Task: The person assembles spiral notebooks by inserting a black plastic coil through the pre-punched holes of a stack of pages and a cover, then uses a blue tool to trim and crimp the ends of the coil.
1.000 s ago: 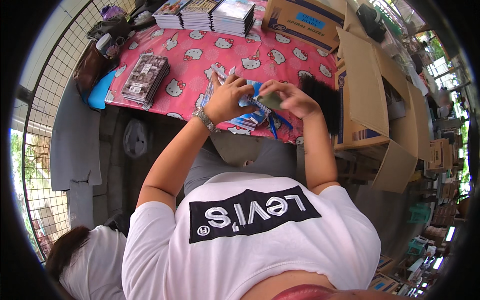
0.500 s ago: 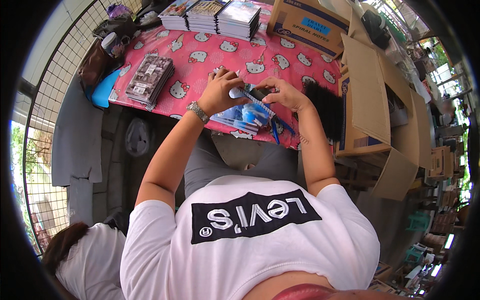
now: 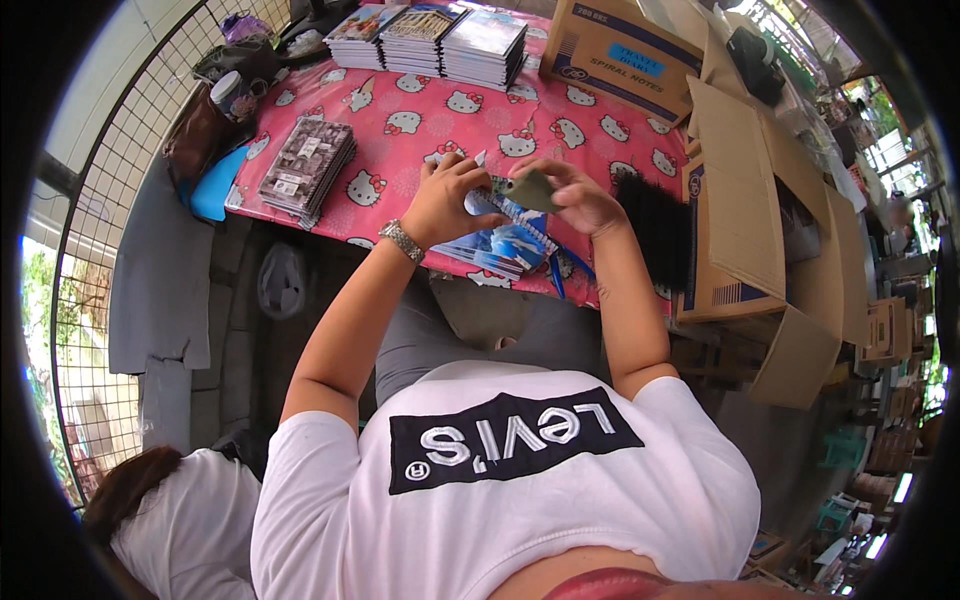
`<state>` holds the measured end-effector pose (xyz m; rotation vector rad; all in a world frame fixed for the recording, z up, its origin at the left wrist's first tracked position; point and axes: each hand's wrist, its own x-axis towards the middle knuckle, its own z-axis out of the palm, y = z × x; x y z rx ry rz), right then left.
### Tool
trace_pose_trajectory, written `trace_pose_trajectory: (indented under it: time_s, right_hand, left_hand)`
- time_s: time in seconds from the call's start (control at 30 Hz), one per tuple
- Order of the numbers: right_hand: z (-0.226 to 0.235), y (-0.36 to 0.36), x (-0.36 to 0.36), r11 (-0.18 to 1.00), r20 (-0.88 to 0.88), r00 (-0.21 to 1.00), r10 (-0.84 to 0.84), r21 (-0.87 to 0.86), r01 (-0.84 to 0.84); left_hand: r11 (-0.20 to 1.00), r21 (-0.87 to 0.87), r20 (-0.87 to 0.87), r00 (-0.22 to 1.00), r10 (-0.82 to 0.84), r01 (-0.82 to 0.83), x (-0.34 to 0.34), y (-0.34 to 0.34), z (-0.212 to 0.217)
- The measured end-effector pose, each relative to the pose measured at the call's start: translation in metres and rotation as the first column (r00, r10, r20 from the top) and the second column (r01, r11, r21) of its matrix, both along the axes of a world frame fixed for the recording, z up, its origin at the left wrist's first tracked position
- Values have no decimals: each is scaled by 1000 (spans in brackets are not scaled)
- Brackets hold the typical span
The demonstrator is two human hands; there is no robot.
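Observation:
Blue-covered spiral notebooks [image 3: 487, 250] lie stacked near the table's front edge, with a row of binding coil [image 3: 522, 217] slanting across them. My left hand [image 3: 452, 205] is at their left side, thumb and fingers apart in a curve around the coil's upper end, with nothing visible in its grasp. Between the thumb and fingers of my right hand [image 3: 588, 203] is a flat, rounded olive-green piece [image 3: 530, 191], tilted above the notebooks; its kind is unclear. Blue-handled pliers [image 3: 558, 272] rest beside the notebooks, handles toward me.
A dark pile of binding coils [image 3: 645, 230] sits right of my right hand, beside an open carton [image 3: 735, 210]. Grey-covered notebooks [image 3: 308, 168] are stacked at left. Taller notebook stacks [image 3: 483, 48] and another carton [image 3: 620, 55] stand at the back of the pink-covered table [image 3: 400, 90].
My right hand has lifted and turned the olive-green piece, so its flat face now shows. My left hand's fingers have moved off the coil and spread apart. The whole view has shifted slightly.

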<state>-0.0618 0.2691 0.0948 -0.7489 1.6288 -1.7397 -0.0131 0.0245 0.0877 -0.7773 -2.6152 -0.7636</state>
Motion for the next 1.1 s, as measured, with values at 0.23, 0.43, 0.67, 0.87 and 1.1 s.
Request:
trace_pose_trajectory:
  time_s: [0.23, 0.43, 0.67, 0.87, 1.1]
  right_hand:
    - [-17, -11, -18, 990, 159, 986, 43, -137, -21]
    - [-5, -31, -14, 949, 125, 978, 164, -291, -122]
    - [-11, -23, -24, 996, 49, 996, 68, -53, -65]
    - [2, -27, -5, 813, 203, 940, 274, -572, -113]
    - [-4, -31, -18, 987, 1, 998, 65, -147, -64]
  left_hand:
    - [990, 132, -47, 998, -46, 52, -12, -26, -5]
    - [950, 306, 196, 972, -129, 65, -14, -43, -10]
    - [936, 345, 271, 946, -178, 77, -16, -33, -6]
    - [928, 362, 247, 952, -183, 84, -17, -34, -13]
    - [917, 397, 262, 952, -161, 46, -13, -32, -13]
